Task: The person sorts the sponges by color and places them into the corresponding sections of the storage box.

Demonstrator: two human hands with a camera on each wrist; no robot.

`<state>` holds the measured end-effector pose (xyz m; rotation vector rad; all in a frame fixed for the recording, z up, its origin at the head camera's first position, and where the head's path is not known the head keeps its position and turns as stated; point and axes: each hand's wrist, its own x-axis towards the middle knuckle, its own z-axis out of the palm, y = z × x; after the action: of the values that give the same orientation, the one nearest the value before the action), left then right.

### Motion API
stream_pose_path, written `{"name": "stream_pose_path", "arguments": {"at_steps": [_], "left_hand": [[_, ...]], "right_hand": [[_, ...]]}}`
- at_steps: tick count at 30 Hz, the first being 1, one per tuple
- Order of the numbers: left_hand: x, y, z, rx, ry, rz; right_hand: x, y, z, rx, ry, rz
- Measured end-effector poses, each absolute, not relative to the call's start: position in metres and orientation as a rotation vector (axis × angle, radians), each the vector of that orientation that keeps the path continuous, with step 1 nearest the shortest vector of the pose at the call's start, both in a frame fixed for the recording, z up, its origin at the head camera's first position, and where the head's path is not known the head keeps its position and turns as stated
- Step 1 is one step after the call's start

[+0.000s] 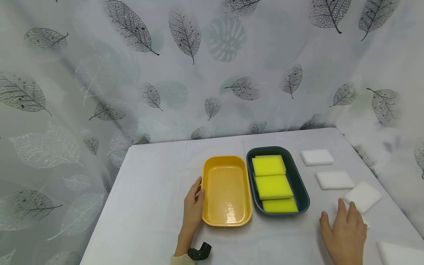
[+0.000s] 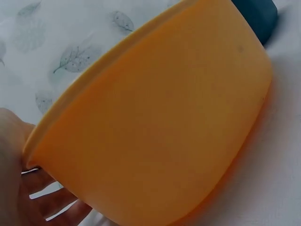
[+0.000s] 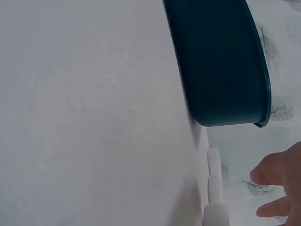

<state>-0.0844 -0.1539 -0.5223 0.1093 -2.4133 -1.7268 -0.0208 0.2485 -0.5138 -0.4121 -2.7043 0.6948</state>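
Note:
My left hand [image 1: 193,207] grips the left side of a yellow tray [image 1: 226,225], its thumb by the rim and the other fingers along the outer wall. Nothing lies inside that tray. In the left wrist view the tray's outer wall [image 2: 155,117] fills most of the picture. To the right stands a dark green tray [image 1: 304,191] with several yellow sponges [image 1: 273,187] stacked in it. My right hand [image 1: 346,232] hovers with spread fingers over the white sponges at the right, partly hiding one; its fingertips overlap a tilted white sponge [image 1: 363,197] in the head view.
More white sponges lie toward the table's right side: one at the back [image 1: 317,157], one before it [image 1: 334,180], and a white sponge at the front right corner [image 1: 402,254]. A leaf-patterned curtain [image 1: 198,73] hangs behind the white-covered table [image 1: 142,206].

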Motion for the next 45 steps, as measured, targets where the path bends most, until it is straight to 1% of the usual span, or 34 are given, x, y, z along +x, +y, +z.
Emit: {"name": "stream_pose_path", "arguments": {"at_steps": [4, 9, 17, 23, 28, 35, 45], "left_hand": [[-0.085, -0.155, -0.528, 0.16, -2.38, -1.767], [-0.084, -0.155, -0.536, 0.212, -2.329, -1.812], [-0.084, -0.156, -0.547, 0.189, -2.213, -1.888], [-0.085, -0.155, -0.548, 0.189, -2.153, -1.935], [-0.086, -0.155, -0.55, 0.186, -2.14, -1.922], [-0.086, -0.156, -0.552, 0.182, -2.133, -1.924], [-0.087, -0.158, -0.553, 0.163, -2.124, -1.931]], "right_hand": [[-0.021, 0.248, -0.513, -0.568, -2.806, 0.729], [-0.021, 0.246, -0.514, -0.662, -2.814, 0.746], [-0.015, 0.247, -0.517, -0.695, -2.778, 0.736], [-0.013, 0.245, -0.518, -0.75, -2.769, 0.7], [-0.011, 0.246, -0.518, -0.745, -2.806, 0.665], [-0.012, 0.245, -0.518, -0.85, -2.799, 0.741], [-0.011, 0.247, -0.516, -0.874, -2.772, 0.826]]}}
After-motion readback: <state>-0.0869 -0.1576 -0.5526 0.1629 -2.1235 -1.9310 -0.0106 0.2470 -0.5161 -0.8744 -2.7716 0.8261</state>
